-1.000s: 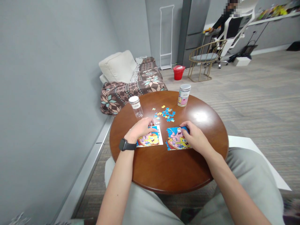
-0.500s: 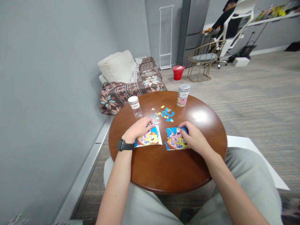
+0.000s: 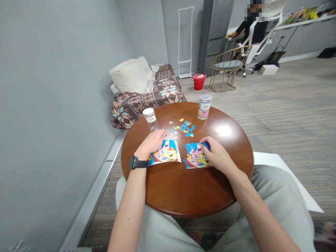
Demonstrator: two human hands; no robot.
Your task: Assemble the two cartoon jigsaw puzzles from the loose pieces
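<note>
My left hand, with a black watch at the wrist, lies over the upper left of a picture card printed with cartoon figures. Its fingers are stretched out close together, reaching just past the card's top edge. To the right lies a partly assembled jigsaw puzzle with the same picture. My right hand covers its right part, the fingers curled at the top edge and the thumb on its face. What lies under that palm is hidden. Loose puzzle pieces, mostly blue and some yellow, are scattered beyond both.
A clear jar with a white lid stands behind my left hand. A printed tin stands at the back right of the round brown table. Behind are a covered sofa, a red bin and a seated person.
My left hand has drawn back to the left and slightly away from me, uncovering more of the picture card. My right hand stays at the puzzle.
</note>
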